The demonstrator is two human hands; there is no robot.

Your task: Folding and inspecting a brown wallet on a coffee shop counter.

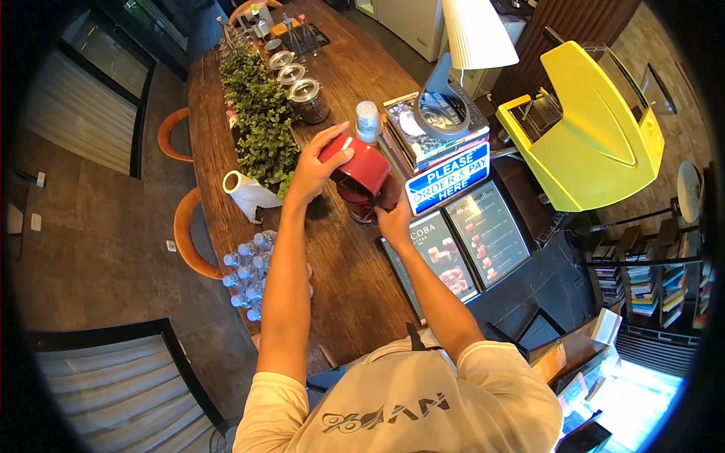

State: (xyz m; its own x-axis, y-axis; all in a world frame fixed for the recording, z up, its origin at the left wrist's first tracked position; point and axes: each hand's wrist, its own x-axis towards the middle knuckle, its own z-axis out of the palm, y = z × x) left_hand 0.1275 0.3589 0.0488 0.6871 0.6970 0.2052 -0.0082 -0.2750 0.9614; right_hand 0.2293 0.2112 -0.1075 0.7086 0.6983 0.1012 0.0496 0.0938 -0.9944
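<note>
Over the wooden table, my left hand (322,161) grips a glossy red rounded container (365,167) by its upper side. The container is tilted, with its dark opening turned down toward me. Lower on the right, my right hand (393,218) has its fingers closed at the container's lower edge, on what may be a handle or rim; the exact part is hidden. A dark reddish object (362,212) shows just beneath, too covered to name. A clear plastic cup stack (367,122) stands just beyond the container, and a white paper-like roll (243,189) lies to the left.
Leafy green plants (257,107) and glass jars (308,99) line the wooden table (351,283). Several water bottles (246,277) stand near its left edge. Right are stacked books (408,124), a lamp (478,34), a blue sign (450,178), menu boards (487,235) and a yellow machine (589,136).
</note>
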